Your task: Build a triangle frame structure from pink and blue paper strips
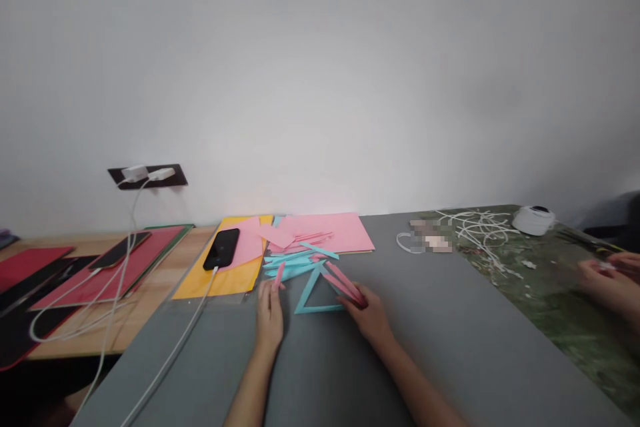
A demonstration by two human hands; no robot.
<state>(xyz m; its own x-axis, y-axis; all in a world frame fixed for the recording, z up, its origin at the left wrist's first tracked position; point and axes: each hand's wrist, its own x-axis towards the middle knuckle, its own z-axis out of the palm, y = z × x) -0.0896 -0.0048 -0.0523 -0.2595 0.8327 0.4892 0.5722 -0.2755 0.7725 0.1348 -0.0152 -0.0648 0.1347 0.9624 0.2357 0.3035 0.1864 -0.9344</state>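
Note:
A small pink paper strip [279,275] stands up between the fingertips of my left hand [270,317]. Longer pink paper strips [345,283] are gripped in my right hand [370,313], pointing up and to the left. Between my hands a triangle of blue folded paper strips [306,290] lies on the grey table; my right hand covers part of its right side. Just beyond is a pile of blue paper strips [290,263], with several thin pink strips [315,238] behind it.
Pink sheets [345,230] and a yellow envelope [193,283] with a charging phone [223,249] lie at the back. A white cable [170,360] crosses the left side. At right are tangled white cords [483,230], a white round object [533,221] and another person's hands [607,283].

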